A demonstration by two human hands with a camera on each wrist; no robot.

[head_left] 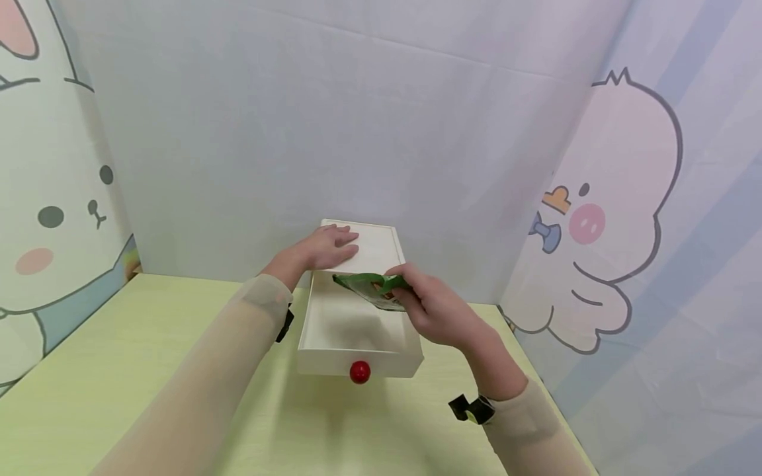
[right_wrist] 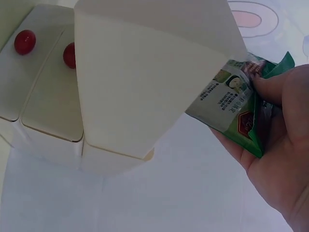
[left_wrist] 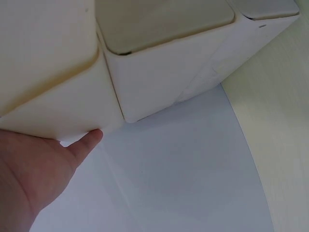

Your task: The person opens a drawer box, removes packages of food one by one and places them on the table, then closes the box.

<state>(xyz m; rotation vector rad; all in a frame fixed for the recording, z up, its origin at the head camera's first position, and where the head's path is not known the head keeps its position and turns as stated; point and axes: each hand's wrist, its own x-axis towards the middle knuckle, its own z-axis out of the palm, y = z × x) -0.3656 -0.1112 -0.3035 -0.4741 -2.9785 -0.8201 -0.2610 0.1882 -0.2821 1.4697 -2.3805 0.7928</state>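
A white drawer cabinet (head_left: 376, 241) stands against the back wall with its top drawer (head_left: 357, 324) pulled out and a red ball knob (head_left: 360, 372) on its front. My left hand (head_left: 324, 248) rests flat on the cabinet top, fingers extended; in the left wrist view the thumb side of that hand (left_wrist: 46, 166) shows at the top edge. Over the right rear part of the open drawer, my right hand (head_left: 431, 304) pinches a green snack packet (head_left: 372, 287). Printed text and pictures show on the packet (right_wrist: 229, 99) in the right wrist view, with the fingers behind it.
Two lower drawers with red knobs (right_wrist: 25, 42) are closed, seen in the right wrist view. The cabinet stands on a pale yellow-green table (head_left: 178, 344). Cloth walls (head_left: 297, 132) with cartoon animals enclose the back and sides.
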